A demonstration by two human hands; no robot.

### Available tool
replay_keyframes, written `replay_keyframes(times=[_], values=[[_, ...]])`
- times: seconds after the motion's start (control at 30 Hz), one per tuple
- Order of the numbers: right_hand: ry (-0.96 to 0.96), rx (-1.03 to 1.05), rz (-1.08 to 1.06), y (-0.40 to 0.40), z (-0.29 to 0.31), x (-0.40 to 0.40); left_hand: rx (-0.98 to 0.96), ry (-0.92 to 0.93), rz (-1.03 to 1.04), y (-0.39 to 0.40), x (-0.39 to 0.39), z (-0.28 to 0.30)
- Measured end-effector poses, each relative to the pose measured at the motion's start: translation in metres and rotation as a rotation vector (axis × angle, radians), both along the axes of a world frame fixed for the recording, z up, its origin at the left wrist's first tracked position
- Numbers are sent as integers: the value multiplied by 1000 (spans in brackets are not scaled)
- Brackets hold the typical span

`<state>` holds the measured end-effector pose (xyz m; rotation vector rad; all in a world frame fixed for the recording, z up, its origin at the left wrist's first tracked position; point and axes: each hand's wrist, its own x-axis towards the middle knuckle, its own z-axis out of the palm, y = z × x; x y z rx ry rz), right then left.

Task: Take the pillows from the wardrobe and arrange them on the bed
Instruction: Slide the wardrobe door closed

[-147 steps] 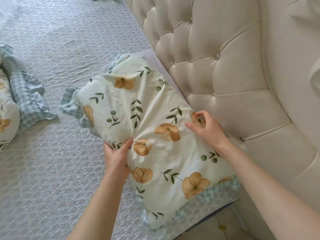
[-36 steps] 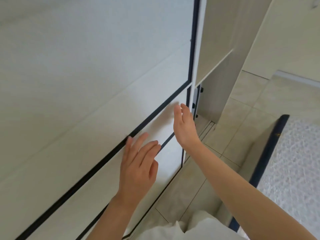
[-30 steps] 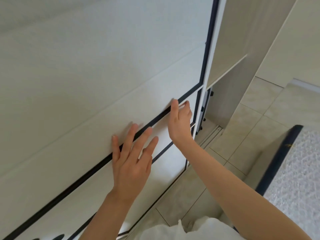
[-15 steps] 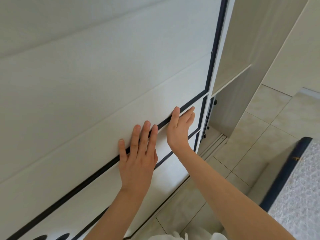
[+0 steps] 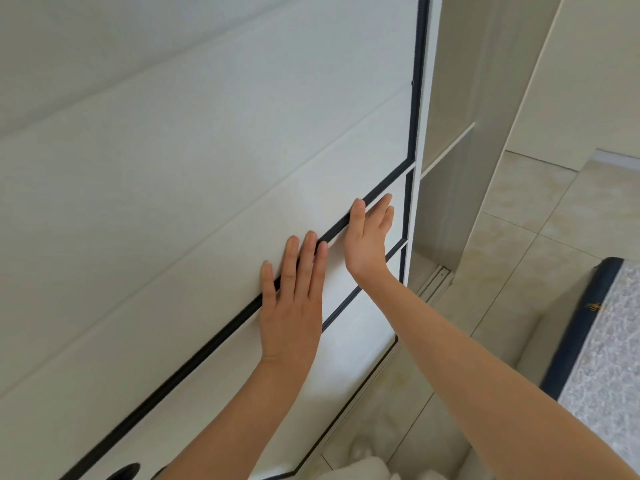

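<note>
While both palms lie flat against the white sliding door of the wardrobe, neither hand grasps anything: the left hand rests with fingers straight and close together, its fingertips crossing the dark strip that runs slantwise across the panel, and the right hand presses just beside it, nearer the door's right edge, fingers extended and slightly spread, thumb up on the same strip. That edge is framed by a dark vertical border, and past it a narrow open slot shows the wardrobe's pale interior, with a shelf seen edge-on and a metal floor track below. No pillows can be seen through the slot. To the right lies open floor of glossy beige tiles with thin grout lines, a clear strip between the wardrobe and the corner of the bed, which is covered in a grey, finely patterned quilted spread with dark navy piping. A tiny gold mark sits on the navy side, too small to read. The door surface is smooth and matt, faintly grooved into broad bands. Something white and soft shows at the bottom edge, hard to identify
</note>
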<state>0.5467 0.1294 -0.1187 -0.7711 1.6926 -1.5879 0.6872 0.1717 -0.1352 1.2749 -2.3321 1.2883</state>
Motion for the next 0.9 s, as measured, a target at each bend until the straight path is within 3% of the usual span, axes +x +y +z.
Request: replay_keyframes(times=[0.3,0.5,0.9], values=[[10,-41,-31,-30,0,-83,78,-16,-73,-31,-79,6],[36,-44,-71,-57,-5,-144,188,84,-141,-48,-137,11],[101,-8,-94,-93,-5,-247,223,103,-158,-88,-236,14]])
